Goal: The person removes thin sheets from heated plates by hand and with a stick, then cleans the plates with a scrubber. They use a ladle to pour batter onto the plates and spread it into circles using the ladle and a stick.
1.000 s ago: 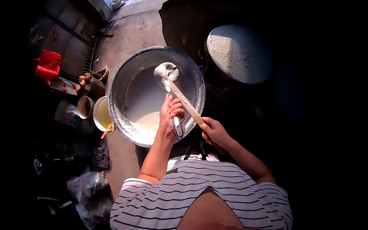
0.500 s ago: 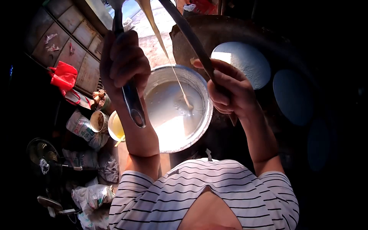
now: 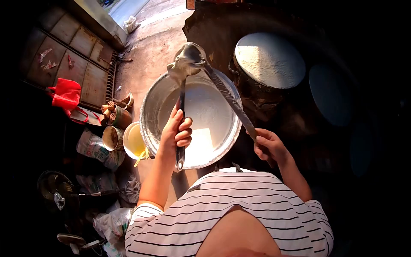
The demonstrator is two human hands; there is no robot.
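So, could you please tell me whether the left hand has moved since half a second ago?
Yes. The left hand, gripping the metal ladle handle, has dropped from above the metal basin rim to just over its near-left edge.

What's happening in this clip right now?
A person in a striped shirt stands over a large metal basin of white batter. The left hand grips a metal utensil, the right hand a long-handled ladle. Both batter-coated heads meet above the basin's far rim. A round griddle sits beyond.
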